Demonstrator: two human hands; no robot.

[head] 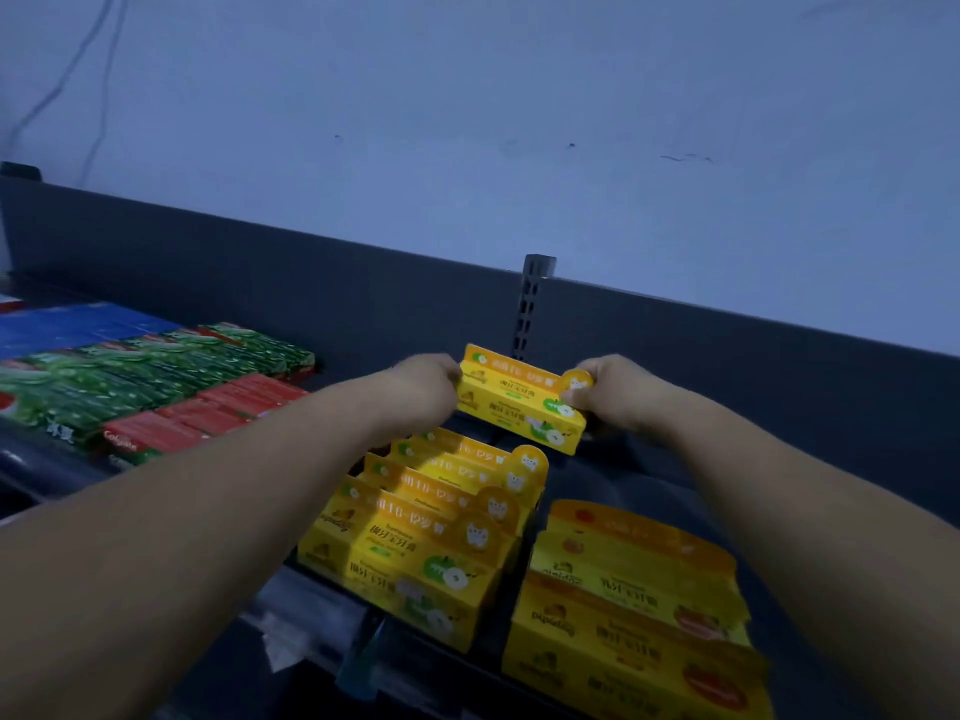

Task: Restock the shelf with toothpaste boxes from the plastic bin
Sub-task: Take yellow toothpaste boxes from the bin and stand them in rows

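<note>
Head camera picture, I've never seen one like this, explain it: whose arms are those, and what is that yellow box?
There is no machine. The camera sits on a person's head and looks forward and down, so the two bare arms are theirs. The left hand and right hand each grip one end of a yellow cardboard toothpaste box, at the back of a dark grey metal shelf. Nearer the camera stands a row of matching yellow boxes; orange-topped yellow boxes lie to the right, green boxes and red boxes to the left.
</note>
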